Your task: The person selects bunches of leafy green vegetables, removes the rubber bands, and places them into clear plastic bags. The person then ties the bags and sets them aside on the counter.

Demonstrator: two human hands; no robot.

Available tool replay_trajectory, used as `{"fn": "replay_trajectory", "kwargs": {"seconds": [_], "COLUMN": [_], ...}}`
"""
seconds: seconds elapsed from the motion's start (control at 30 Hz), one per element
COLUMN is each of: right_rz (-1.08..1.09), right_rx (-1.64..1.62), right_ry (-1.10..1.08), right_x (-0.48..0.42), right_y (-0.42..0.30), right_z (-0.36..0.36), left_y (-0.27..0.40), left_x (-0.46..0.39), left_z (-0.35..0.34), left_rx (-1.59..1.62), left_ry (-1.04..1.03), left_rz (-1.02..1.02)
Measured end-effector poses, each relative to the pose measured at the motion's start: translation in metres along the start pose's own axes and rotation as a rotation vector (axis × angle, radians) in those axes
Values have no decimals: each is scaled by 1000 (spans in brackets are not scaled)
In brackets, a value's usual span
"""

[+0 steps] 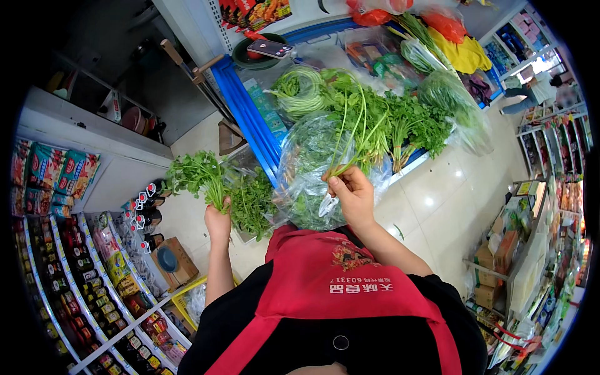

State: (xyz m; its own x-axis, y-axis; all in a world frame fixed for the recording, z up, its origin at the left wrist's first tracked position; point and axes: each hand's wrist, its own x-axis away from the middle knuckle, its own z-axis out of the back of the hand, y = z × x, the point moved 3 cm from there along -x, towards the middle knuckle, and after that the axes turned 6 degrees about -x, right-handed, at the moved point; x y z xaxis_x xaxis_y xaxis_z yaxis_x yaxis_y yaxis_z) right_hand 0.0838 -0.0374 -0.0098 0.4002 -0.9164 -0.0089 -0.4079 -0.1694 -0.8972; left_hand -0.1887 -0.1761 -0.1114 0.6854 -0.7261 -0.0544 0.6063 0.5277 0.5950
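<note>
A leafy bunch of green herbs, its stems gathered together, is gripped in my left hand. Long thin green stems with leaves stand up from my right hand, pinched between thumb and fingers. Just below that hand is a clear plastic bag of greens. More loose leafy greens lie in a low container right of my left hand. Bundles of leafy herbs and a coil of long green beans rest on the blue-edged display bin.
A phone lies across a dark green bowl at the back. Long-handled tools lean left of the bin. Shelves of jars and a yellow basket stand at left. Boxes are stacked at right; a person is farther off.
</note>
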Motion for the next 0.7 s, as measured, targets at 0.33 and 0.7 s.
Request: {"fn": "replay_trajectory", "kwargs": {"seconds": [0.33, 0.7], "right_rz": [-88, -72], "right_rx": [189, 180], "right_ry": [-89, -46], "right_x": [2, 14], "right_y": [24, 24], "right_z": [-16, -23], "left_y": [146, 150], "left_x": [15, 22], "left_z": [-5, -21], "left_rx": [1339, 1494], "left_ry": [-496, -570], "left_rz": [253, 443]}}
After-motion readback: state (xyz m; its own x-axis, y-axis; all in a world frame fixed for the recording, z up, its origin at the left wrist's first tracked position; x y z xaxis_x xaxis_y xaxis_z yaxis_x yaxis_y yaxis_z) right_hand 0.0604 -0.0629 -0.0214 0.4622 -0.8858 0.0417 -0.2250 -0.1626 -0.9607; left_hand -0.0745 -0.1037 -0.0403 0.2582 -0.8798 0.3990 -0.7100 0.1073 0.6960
